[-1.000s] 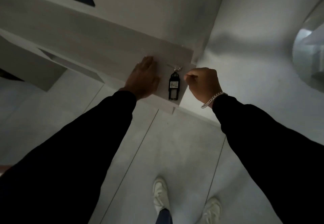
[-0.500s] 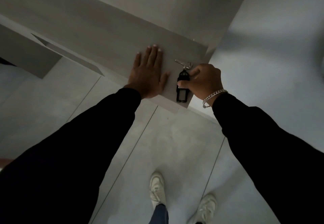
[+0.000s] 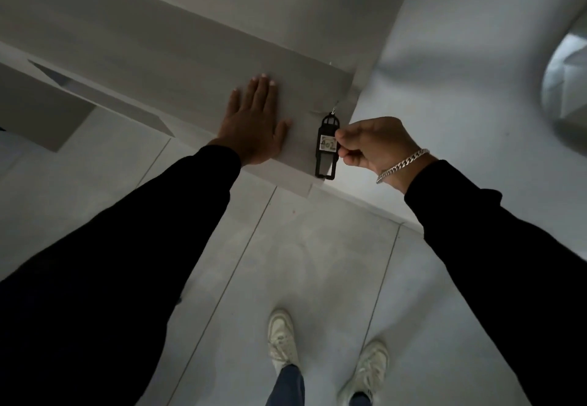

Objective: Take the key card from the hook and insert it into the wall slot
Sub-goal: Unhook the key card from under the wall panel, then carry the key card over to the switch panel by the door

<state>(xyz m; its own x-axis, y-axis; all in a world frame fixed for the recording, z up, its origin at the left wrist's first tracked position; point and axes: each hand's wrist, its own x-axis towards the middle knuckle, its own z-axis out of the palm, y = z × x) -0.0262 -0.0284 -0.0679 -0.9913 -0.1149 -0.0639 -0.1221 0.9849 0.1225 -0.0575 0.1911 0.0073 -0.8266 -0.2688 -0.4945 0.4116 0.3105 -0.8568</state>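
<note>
A black key card tag (image 3: 327, 151) with a pale label reading 402 hangs by a small metal ring (image 3: 334, 109) against the grey wooden panel (image 3: 190, 65). My right hand (image 3: 371, 143) pinches the tag's right edge between thumb and fingers. My left hand (image 3: 252, 123) lies flat on the panel to the left of the tag, fingers spread. The hook itself is barely visible behind the ring. No wall slot can be made out in this view.
The panel ends at a wall corner (image 3: 359, 88) just right of the tag. A recessed shelf (image 3: 57, 110) juts out at the left. A round mirror (image 3: 568, 88) is at the far right. My white shoes (image 3: 282, 339) stand on grey floor tiles.
My right hand slid from covering the tag's upper part to pinching its right edge, so the label shows. The left hand stays flat on the panel.
</note>
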